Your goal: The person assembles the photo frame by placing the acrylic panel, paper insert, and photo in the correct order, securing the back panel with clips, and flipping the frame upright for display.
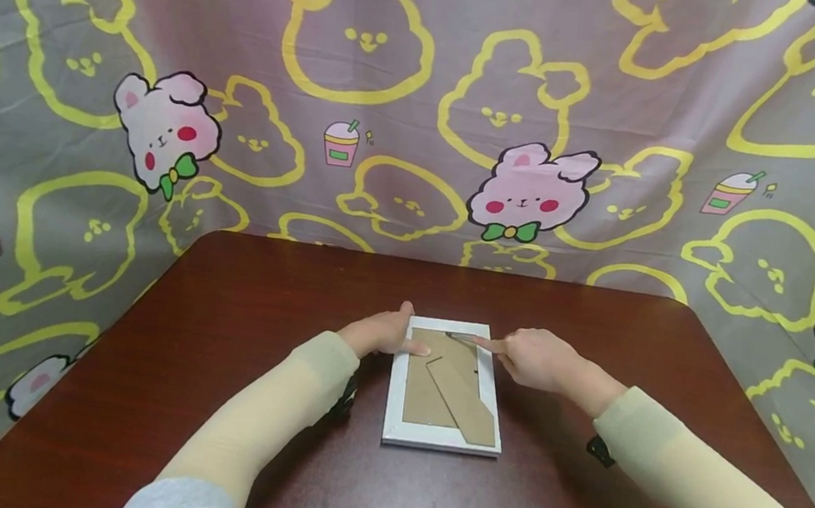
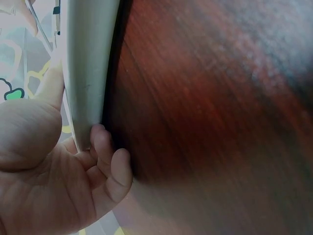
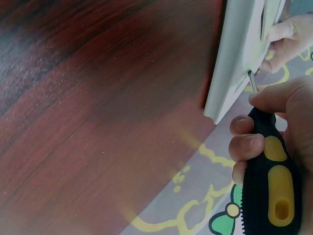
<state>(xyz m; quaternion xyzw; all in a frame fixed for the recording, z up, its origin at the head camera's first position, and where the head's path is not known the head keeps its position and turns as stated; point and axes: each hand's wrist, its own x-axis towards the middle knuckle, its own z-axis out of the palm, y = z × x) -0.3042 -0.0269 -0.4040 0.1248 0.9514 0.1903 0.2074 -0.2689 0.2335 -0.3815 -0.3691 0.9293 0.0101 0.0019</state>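
Note:
A white picture frame (image 1: 396, 395) lies face down on the table, its brown backing board (image 1: 423, 398) up. A brown stand leg (image 1: 465, 407) slants across the board. My left hand (image 1: 383, 333) grips the frame's far left side, thumb over the backing and fingers along the outer edge. My right hand (image 1: 540, 360), at the far right corner, holds a screwdriver by its black and yellow handle (image 3: 280, 191). Its thin metal shaft (image 1: 464, 338) reaches over the frame, the tip at the far edge of the backing. Exact contact of the tip is too small to tell.
The dark red-brown wooden table (image 1: 235, 310) extends around the frame on all sides. Behind it and along both sides hangs a grey curtain (image 1: 422, 122) with yellow outlines and rabbit prints. A small dark tab (image 1: 475, 371) sits at the backing's right edge.

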